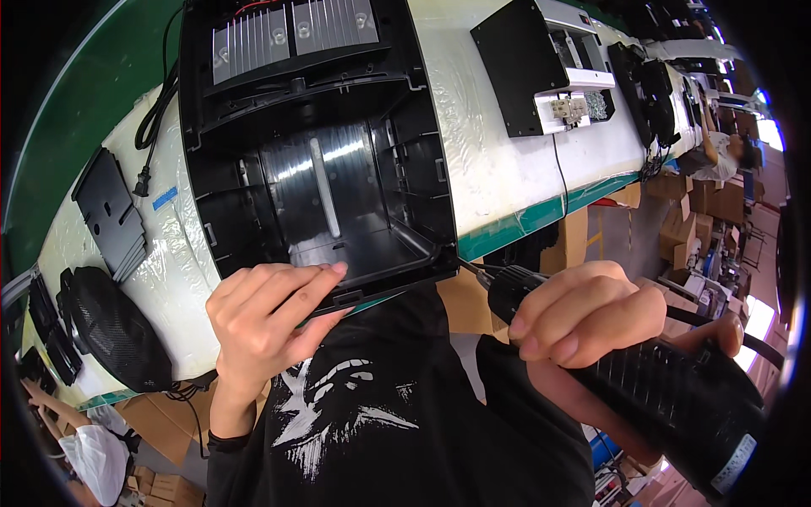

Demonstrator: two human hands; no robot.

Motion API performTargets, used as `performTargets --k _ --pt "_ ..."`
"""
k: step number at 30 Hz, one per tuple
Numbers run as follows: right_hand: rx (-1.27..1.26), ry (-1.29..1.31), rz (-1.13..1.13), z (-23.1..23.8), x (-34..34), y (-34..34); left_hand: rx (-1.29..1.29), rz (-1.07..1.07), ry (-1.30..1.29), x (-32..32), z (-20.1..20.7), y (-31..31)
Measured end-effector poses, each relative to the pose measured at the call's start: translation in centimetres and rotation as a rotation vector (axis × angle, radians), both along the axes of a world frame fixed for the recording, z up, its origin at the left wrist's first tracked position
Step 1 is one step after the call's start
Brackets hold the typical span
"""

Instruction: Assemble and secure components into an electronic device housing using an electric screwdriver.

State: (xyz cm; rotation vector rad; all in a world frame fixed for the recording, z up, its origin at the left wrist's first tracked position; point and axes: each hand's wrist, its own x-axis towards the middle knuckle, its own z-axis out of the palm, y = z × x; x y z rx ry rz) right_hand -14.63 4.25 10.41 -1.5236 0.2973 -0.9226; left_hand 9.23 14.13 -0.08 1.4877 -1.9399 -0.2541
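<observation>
A large black plastic housing lies with its hollow side up on the bench in front of me, with metal heatsink fins at its far end. My left hand is closed on its near rim, fingers over the edge and thumb below. In my right hand is a black electric screwdriver, gripped round its body. The bit points at the housing's near right corner; whether it touches a screw cannot be made out.
To the left lie a stack of dark plates, a black mesh-covered part and a cable with a plug. A black-and-white metal box stands at the right. Another person is at the lower left, another at the far right.
</observation>
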Motion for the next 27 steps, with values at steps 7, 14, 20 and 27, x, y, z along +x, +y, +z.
performTargets --k 7,14,20,27 --pt "0.059 0.0 0.073 -1.3 0.3 -0.4 -0.007 -0.002 -0.004 -0.1 -0.1 -0.1" --pt "0.022 -0.132 0.121 -3.3 1.3 0.2 -0.011 0.007 -0.003 0.0 0.1 -0.1" --pt "-0.006 -0.118 0.139 -3.3 1.6 -0.1 -0.014 0.01 -0.004 -0.3 -0.2 0.2" --pt "-0.128 -0.143 0.045 -4.1 1.8 0.2 -0.011 -0.008 0.036 0.0 -0.1 0.2"
